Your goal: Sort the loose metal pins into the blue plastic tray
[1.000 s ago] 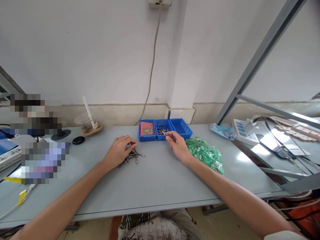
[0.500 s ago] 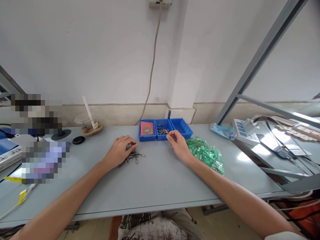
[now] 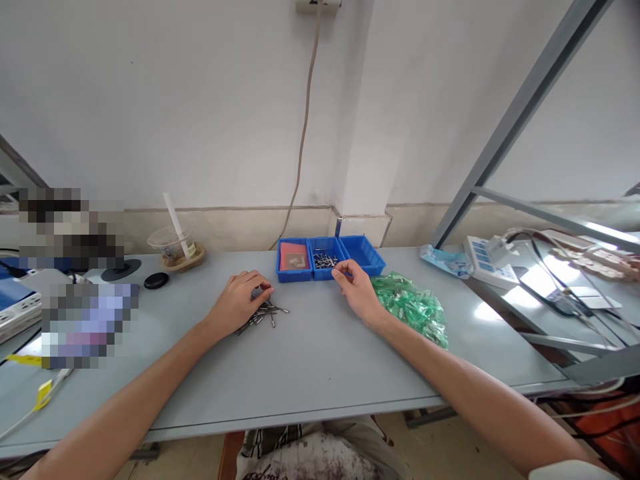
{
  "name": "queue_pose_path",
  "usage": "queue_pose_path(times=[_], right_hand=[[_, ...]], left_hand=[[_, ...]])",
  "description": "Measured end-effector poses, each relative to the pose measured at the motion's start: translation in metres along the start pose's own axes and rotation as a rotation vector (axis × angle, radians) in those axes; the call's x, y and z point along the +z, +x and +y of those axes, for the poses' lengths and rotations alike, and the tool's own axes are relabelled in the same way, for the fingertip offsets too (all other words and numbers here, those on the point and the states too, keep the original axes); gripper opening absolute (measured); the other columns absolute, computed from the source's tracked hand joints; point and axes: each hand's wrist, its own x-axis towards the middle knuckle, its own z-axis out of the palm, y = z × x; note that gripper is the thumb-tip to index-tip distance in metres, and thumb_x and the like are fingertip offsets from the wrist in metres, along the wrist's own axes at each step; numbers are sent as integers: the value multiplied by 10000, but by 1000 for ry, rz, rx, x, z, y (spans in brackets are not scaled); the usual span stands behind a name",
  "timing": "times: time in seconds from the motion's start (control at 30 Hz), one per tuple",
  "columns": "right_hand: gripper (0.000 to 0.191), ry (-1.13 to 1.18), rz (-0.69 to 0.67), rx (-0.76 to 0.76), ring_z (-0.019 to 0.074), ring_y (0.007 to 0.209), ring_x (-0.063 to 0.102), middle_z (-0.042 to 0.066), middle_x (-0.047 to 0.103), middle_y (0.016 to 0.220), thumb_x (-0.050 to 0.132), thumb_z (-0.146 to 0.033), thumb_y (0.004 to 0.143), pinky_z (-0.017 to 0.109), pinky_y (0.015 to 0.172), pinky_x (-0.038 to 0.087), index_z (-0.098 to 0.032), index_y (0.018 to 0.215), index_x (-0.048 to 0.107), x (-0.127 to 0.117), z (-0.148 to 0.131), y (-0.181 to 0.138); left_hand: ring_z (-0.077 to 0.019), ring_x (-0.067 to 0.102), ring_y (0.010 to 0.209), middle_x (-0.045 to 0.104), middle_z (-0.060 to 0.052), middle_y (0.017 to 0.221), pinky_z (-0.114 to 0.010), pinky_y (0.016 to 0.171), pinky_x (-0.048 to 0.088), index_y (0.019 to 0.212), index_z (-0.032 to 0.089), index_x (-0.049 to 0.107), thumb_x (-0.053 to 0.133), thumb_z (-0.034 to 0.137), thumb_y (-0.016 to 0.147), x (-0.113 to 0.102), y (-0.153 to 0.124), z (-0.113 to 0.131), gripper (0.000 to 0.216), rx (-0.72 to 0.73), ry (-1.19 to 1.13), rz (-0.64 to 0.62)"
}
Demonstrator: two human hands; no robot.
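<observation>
My left hand (image 3: 241, 300) rests over a pile of thin metal rods (image 3: 259, 316), its fingers curled and the thumb close to the index tip. Whatever lies between those tips is hidden. My right hand (image 3: 357, 288) is in a pinch in front of the blue bins, and I cannot make out what is between its fingertips. Just beyond it, the middle blue bin (image 3: 327, 275) contains several small metal pieces (image 3: 326, 259). A red packet (image 3: 294, 257) lies in the left blue bin (image 3: 294, 275). The right blue bin (image 3: 364, 250) stands alongside.
Green plastic bags (image 3: 413, 305) are heaped beside my right forearm. A blue wrapper (image 3: 445, 260) and a power strip (image 3: 491, 263) lie farther right. On the left are a black round lid (image 3: 157, 280) and a plastic cup (image 3: 170, 240) in a holder. Cables run along the left edge.
The view has shifted very slightly. Both hands keep the same pose and place over the table.
</observation>
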Motion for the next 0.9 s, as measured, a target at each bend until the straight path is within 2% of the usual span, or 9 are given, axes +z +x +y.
queue_pose_path(times=[0.3,0.63,0.9], right_hand=[[280,-2,0,36,159,639,490,20,634,881,612,-521,945,294,574,412,-240,942,610,-1,-4,0],[331,10,-8,11,145,618,489,36,672,931,581,-563,951,292,566,429,-234,919,608,-1,-3,1],[267,1,2,23,151,613,467,9,611,865,602,-510,955,294,554,397,-244,946,593,-1,-5,-1]], left_hand=[[-254,618,976,727,-48,1042,-422,900,428,985,238,676,500,465,1081,0,0,0,303,1,-1,0],[-256,624,954,726,-44,1010,-416,900,435,954,241,686,511,490,1076,-2,0,4,327,14,-30,-21],[-264,599,994,708,-42,1072,-424,904,426,997,253,687,533,481,1069,-2,-3,5,284,-1,-26,-82]])
